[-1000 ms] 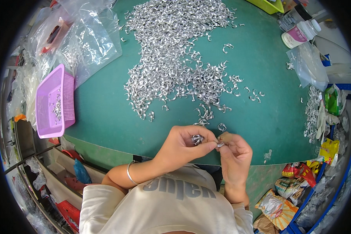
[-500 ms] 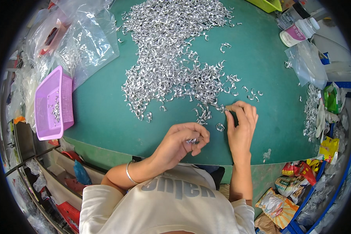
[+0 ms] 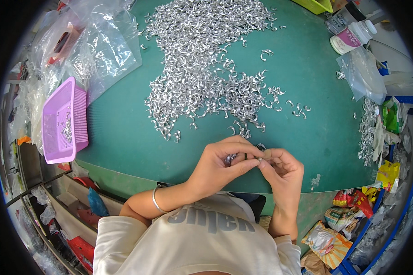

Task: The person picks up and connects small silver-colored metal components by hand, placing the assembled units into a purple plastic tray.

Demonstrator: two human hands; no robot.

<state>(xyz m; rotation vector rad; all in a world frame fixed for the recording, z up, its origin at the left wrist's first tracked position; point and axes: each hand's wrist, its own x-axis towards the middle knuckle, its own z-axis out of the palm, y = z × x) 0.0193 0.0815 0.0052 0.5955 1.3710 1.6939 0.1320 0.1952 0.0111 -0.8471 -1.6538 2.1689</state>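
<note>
My left hand (image 3: 220, 167) curls over a few metal pieces (image 3: 230, 158), so I cannot tell how many it hides or what shape they are. The one pinched between my fingertips (image 3: 260, 159) is too small to make out. My right hand (image 3: 282, 169) covers whatever lies under it on the mat (image 3: 119, 133). The clips (image 3: 202, 68) in the pile run past the top edge, and each is too tiny to read clearly. What sits inside the clear bags (image 3: 101, 46) is lost in glare. The basket (image 3: 62, 121) holds small bits I cannot identify. The bottles (image 3: 351, 32) are partly cut by the dark rim.
</note>
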